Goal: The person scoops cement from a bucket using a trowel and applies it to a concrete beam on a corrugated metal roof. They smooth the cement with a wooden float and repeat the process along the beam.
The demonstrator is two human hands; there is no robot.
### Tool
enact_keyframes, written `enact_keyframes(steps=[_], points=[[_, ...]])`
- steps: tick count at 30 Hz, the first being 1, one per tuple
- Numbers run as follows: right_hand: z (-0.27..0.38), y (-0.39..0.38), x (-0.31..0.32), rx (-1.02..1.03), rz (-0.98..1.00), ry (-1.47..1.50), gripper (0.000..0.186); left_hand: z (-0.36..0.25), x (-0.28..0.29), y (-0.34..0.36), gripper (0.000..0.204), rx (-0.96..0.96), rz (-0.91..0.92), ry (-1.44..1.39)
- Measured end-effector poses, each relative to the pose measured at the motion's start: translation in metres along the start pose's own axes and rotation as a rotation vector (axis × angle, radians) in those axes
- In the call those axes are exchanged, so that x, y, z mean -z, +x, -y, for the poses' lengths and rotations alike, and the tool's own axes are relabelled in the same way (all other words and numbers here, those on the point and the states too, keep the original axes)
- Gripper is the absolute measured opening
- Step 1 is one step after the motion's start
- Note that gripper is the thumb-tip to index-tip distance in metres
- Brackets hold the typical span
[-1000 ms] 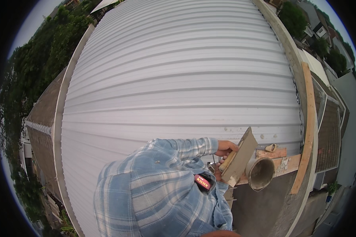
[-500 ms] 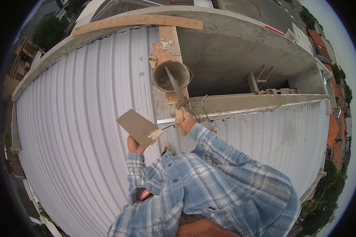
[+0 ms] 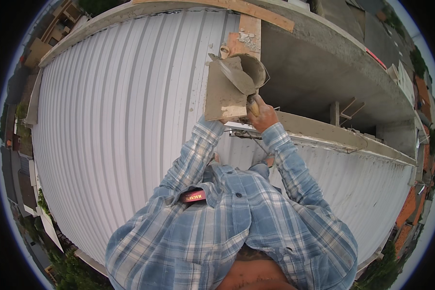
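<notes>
My right hand (image 3: 264,116) is closed round the wooden handle of a trowel (image 3: 238,79), whose blade slants up and left across a flat mortar board (image 3: 222,99). Grey mortar (image 3: 234,63) lies at the board's far end, beside the blade. Underneath the board's near edge, my left hand (image 3: 222,121) holds it; the fingers are mostly hidden. Just past the board stands a mortar-stained bucket (image 3: 257,67), partly covered by the board and the blade.
Ribbed metal roofing (image 3: 116,106) spreads to the left. A deep concrete trough (image 3: 314,63) opens on the right, bordered by a low ledge (image 3: 324,129). Planks (image 3: 250,29) with mortar crumbs lie behind the bucket. Bent metal rods (image 3: 249,134) lie near my feet.
The board has moved forward and right, up to the bucket. The trowel, before at the bucket's near side, now crosses over the board. The whole view has shifted.
</notes>
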State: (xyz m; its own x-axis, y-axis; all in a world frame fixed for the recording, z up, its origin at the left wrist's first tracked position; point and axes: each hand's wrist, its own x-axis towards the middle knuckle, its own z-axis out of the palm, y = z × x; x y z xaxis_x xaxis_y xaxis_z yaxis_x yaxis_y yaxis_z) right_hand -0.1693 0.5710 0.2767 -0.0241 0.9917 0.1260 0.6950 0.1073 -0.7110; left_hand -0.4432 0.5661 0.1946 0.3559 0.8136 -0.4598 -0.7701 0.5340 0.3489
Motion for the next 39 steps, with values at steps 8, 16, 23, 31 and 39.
enact_keyframes(steps=[8, 16, 23, 31, 39], points=[[-0.048, -0.044, 0.014, 0.071, 0.019, -0.127, 0.043, 0.005, -0.001, 0.002, 0.036, -0.001, 0.001, 0.024], [0.039, -0.015, 0.109, -0.004, 0.228, 0.753, 0.050, -0.014, -0.003, 0.002, 0.035, -0.002, -0.032, 0.071], [0.065, 0.045, 0.125, -0.232, 0.648, 0.797, 0.053, -0.008, -0.008, 0.018, 0.034, 0.047, 0.001, 0.061], [-0.021, -0.032, 0.108, -0.559, 0.529, 0.583, 0.050, -0.012, -0.020, 0.055, 0.033, 0.028, 0.036, 0.111], [0.018, -0.109, 0.044, 0.153, -0.071, -0.311, 0.037, -0.024, -0.056, 0.101, 0.032, 0.006, 0.127, 0.257]])
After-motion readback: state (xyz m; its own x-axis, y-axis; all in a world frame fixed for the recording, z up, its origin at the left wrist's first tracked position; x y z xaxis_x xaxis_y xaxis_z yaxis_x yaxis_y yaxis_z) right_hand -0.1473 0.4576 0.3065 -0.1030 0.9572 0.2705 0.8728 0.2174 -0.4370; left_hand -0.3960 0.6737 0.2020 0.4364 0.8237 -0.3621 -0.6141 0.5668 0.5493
